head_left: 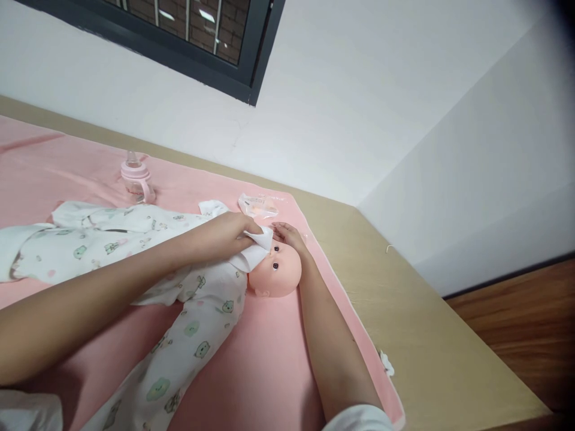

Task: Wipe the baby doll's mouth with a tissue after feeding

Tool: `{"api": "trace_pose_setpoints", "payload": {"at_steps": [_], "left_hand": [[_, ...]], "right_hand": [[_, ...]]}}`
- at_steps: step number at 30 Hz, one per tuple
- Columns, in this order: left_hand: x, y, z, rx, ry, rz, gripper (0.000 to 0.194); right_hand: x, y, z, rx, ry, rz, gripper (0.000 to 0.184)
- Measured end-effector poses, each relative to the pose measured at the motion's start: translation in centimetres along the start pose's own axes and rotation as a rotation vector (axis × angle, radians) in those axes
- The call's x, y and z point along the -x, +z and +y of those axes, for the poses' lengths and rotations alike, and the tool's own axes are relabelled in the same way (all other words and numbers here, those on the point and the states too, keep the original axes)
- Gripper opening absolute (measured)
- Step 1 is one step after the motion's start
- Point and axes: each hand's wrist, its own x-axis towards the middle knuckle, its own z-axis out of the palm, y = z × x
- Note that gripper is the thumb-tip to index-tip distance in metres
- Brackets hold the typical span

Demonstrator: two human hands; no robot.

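A baby doll (281,276) lies on its back on a pink mat (269,353), dressed in a white outfit printed with small green animals. My left hand (227,234) pinches a white wipe (252,256) at the lower part of the doll's face, covering the mouth. Both dark eyes of the doll show above the wipe. My right hand (290,235) rests along the far side of the doll's head, its fingers stretched out and partly hidden behind the head.
A pink baby bottle (137,178) with a handle stands on the mat at the back left. Beyond the doll lies a clear plastic packet (257,205). A crumpled white scrap (386,363) sits by the mat's right edge on the wooden tabletop (431,353). White walls and a window (202,36) border the back.
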Motion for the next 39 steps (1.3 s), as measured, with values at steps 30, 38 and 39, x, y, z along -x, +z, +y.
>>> {"api": "trace_pose_setpoints", "payload": {"at_steps": [30,38,39], "left_hand": [[-0.8,-2.1,-2.3,0.747,-0.07,0.116,0.052],[-0.4,-3.0,-2.7,0.495,-0.104,0.035,0.074],[0.0,-3.4,-2.4,0.396,-0.12,0.015,0.08]], "right_hand": [[9.4,6.5,-11.0,0.754,-0.597,-0.395,0.055],[7.6,6.4,-10.4,0.511,-0.602,-0.242,0.025],[7.2,6.2,-10.2,0.478,-0.586,-0.211,0.028]]}}
